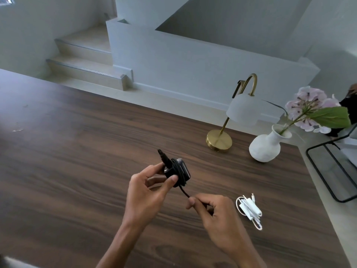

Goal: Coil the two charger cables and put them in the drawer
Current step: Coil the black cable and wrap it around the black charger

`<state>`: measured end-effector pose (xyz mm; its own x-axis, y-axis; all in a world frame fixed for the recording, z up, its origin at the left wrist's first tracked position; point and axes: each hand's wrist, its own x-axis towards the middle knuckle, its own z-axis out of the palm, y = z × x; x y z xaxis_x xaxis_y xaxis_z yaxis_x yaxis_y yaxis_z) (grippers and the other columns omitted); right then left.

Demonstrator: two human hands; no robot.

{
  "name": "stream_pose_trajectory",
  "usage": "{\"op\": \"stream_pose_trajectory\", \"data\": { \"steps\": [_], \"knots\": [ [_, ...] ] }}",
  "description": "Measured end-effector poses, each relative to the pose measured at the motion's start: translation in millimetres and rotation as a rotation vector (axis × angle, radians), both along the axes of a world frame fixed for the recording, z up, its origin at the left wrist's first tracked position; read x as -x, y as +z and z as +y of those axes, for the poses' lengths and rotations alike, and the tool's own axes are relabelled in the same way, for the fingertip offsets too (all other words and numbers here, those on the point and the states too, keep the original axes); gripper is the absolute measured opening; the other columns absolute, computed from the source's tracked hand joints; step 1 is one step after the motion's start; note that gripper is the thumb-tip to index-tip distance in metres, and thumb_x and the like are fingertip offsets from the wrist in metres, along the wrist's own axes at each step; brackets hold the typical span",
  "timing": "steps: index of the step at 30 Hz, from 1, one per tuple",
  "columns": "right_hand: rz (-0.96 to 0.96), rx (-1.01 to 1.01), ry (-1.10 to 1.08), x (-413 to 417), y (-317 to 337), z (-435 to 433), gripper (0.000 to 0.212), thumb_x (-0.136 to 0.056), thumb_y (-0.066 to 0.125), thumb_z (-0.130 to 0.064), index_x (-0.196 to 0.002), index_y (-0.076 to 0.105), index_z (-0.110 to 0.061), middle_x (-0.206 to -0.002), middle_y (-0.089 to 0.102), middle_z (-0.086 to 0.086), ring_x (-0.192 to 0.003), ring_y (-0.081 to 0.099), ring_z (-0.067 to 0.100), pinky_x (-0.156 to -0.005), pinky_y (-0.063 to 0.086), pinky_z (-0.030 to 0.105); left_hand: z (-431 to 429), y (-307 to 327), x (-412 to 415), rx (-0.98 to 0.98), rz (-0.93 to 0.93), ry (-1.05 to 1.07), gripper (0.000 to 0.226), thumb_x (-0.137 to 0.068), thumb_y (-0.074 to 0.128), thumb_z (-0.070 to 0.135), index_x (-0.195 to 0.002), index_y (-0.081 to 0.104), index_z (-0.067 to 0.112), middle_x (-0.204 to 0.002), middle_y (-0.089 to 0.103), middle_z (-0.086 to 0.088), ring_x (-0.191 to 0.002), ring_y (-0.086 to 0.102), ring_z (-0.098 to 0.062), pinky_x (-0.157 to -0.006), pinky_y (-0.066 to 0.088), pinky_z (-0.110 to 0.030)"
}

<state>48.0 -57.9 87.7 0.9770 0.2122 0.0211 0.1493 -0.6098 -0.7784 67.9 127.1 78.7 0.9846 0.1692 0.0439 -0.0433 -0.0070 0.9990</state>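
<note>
A: What's on the far left?

B: Bare table (77, 142), dark wood grain, with steps (85, 60) on the floor past its far edge.

A: And the left hand (146, 192)?

B: Raised over the middle of the table. Its grip is closed on the black charger (178, 172): thumb on the near face, fingers behind. Cable is wound around the brick, and 1 stubby black end sticks up and to the left above the fingers.

A: The right hand (210, 209)?

B: Just right of the left and a bit nearer. Its grip is pinched shut, thumb and forefinger on the loose tail of the black cable (185, 192), which runs short and taut from the brick down to that pinch.

A: The other charger?

B: The white charger (250, 209) lies on the table just right of the right hand, not touching it. Its cable is already wrapped around it, with 1 loop trailing toward the near edge.

A: Further right?

B: Toward the back, a brass lamp (219, 141) with a frosted shade, then a white vase (264, 147) holding a pink flower. Past the table's right edge there is a black wire frame (328, 171).
</note>
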Motion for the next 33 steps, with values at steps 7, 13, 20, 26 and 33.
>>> {"op": "stream_pose_trajectory", "data": {
  "steps": [7, 13, 20, 26, 33],
  "knots": [
    [0.042, 0.175, 0.002, 5, 13, -8, 0.018, -0.094, 0.059, -0.045, -0.086, 0.07, -0.034, -0.049, 0.047, -0.009, -0.049, 0.042, 0.009, -0.052, 0.03, 0.02, -2, -17, 7, -0.203, -0.095, 0.015, 0.038, -0.081, 0.078, 0.006, -0.116, 0.073, 0.02, -0.096, 0.071, 0.017, -0.092, 0.075, -0.003, -0.077, 0.06, -0.018],
    [0.065, 0.181, 0.031, 1, 20, -14, 0.015, -0.092, 0.062, -0.044, -0.084, 0.072, -0.036, -0.048, 0.045, -0.007, -0.047, 0.038, 0.009, -0.049, 0.028, 0.018, 8, -24, 1, 0.257, 0.085, 0.052, 0.036, -0.077, 0.073, 0.019, -0.113, 0.073, 0.014, -0.097, 0.081, -0.007, -0.09, 0.078, -0.02, -0.076, 0.063, -0.025],
    [0.084, 0.192, 0.072, 3, 20, -13, 0.014, -0.091, 0.06, -0.048, -0.088, 0.07, -0.038, -0.051, 0.047, -0.007, -0.05, 0.041, 0.009, -0.053, 0.029, 0.02, 14, -33, 2, 0.272, 0.109, 0.023, 0.042, -0.08, 0.071, 0.022, -0.119, 0.071, 0.006, -0.101, 0.079, -0.014, -0.096, 0.077, -0.028, -0.083, 0.064, -0.035],
    [0.068, 0.249, 0.07, 5, 31, -11, 0.013, -0.09, 0.061, -0.048, -0.087, 0.068, -0.038, -0.054, 0.052, -0.009, -0.052, 0.046, 0.01, -0.052, 0.031, 0.02, 4, -33, 7, -0.245, -0.079, 0.055, 0.038, -0.083, 0.078, 0.004, -0.115, 0.07, 0.023, -0.098, 0.073, 0.006, -0.091, 0.074, -0.004, -0.078, 0.063, -0.024],
    [0.077, 0.156, -0.033, -17, 40, -20, 0.013, -0.093, 0.066, -0.03, -0.088, 0.078, -0.029, -0.063, 0.072, -0.01, -0.055, 0.063, 0.006, -0.055, 0.047, 0.016, 2, -56, 17, -0.672, -0.366, -0.105, 0.044, -0.081, 0.081, 0.014, -0.122, 0.069, 0.019, -0.101, 0.064, 0.01, -0.081, 0.067, -0.005, -0.064, 0.057, -0.028]
  ]
}}
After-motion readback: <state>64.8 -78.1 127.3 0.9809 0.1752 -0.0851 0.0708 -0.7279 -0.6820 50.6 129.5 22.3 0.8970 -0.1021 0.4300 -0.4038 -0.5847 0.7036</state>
